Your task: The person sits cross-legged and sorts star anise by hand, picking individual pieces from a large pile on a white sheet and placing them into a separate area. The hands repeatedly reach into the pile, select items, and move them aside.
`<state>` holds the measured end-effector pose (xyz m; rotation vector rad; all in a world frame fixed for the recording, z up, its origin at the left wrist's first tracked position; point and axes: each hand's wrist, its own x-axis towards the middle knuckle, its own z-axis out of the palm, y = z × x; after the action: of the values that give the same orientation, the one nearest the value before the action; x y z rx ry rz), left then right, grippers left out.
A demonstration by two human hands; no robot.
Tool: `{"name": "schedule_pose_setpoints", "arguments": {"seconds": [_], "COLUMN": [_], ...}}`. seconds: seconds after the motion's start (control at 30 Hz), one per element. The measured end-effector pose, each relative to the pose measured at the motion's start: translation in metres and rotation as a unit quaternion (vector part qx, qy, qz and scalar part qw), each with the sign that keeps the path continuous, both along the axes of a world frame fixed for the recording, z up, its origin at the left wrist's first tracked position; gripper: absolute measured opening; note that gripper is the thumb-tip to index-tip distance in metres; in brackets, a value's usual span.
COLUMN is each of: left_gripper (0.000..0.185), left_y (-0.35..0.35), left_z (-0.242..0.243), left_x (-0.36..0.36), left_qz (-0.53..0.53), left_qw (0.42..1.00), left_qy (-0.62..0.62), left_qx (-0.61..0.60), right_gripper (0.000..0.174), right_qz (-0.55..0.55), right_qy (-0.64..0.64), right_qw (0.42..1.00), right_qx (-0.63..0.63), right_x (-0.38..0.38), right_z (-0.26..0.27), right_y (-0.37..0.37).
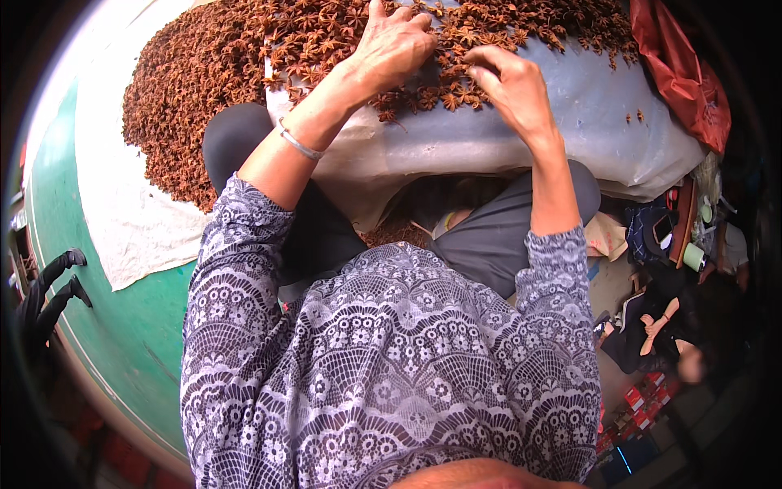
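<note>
Dried star anise (330,30) lies spread over a plastic-covered work surface (489,134) in front of my knees. My left hand (397,43) reaches over the pods near the top edge of the view, fingers bent; what is under its fingertips is hidden. A bangle (298,140) circles that wrist. To the right, my right hand (516,85) hovers at the near edge of the spread, thumb and forefinger apart and curved toward a small cluster of star anise (455,95). No pod shows between those two fingers.
A large star anise heap (183,110) rests on a white sheet (140,232) over green floor (134,330). Red plastic (690,79) hangs at the surface's right end. A seated person (647,330) is at right; another person's legs (55,287) show at left.
</note>
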<state>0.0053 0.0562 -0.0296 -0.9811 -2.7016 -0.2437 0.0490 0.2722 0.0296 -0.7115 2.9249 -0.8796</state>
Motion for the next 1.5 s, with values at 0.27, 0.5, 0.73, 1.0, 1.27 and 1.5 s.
{"name": "schedule_pose_setpoints", "arguments": {"seconds": [0.27,0.5,0.73,1.0,1.27,1.5], "left_gripper": [0.015,0.011,0.016,0.022,0.022,0.023], "left_y": [0.002,-0.03,-0.064,-0.075,-0.035,-0.031], "left_z": [-0.018,0.012,0.072,0.069,0.048,0.052], "left_x": [-0.005,-0.024,-0.008,-0.002,0.006,0.013], "left_qz": [0.017,0.073,-0.108,0.093,0.05,0.077], "left_qw": [1.0,0.994,0.597,0.746,0.747,0.812], "left_qy": [0.016,0.04,-0.542,-0.455,-0.457,-0.4], "left_qx": [-0.018,0.071,0.582,0.478,0.481,0.417], "right_gripper": [0.025,0.027,0.022,0.028,0.01,0.014], "right_qz": [-0.059,-0.046,-0.052,-0.04,-0.136,-0.181], "right_qy": [0.161,0.161,0.142,0.078,-0.161,-0.186], "right_qw": [0.984,0.985,0.988,0.979,0.865,0.848], "right_qx": [0.053,0.035,-0.003,0.183,-0.456,-0.463], "right_x": [-0.02,-0.02,-0.031,-0.055,-0.049,-0.024], "right_z": [-0.028,-0.044,-0.043,-0.059,-0.052,-0.04], "right_y": [-0.014,-0.032,-0.036,-0.074,-0.077,-0.09]}}
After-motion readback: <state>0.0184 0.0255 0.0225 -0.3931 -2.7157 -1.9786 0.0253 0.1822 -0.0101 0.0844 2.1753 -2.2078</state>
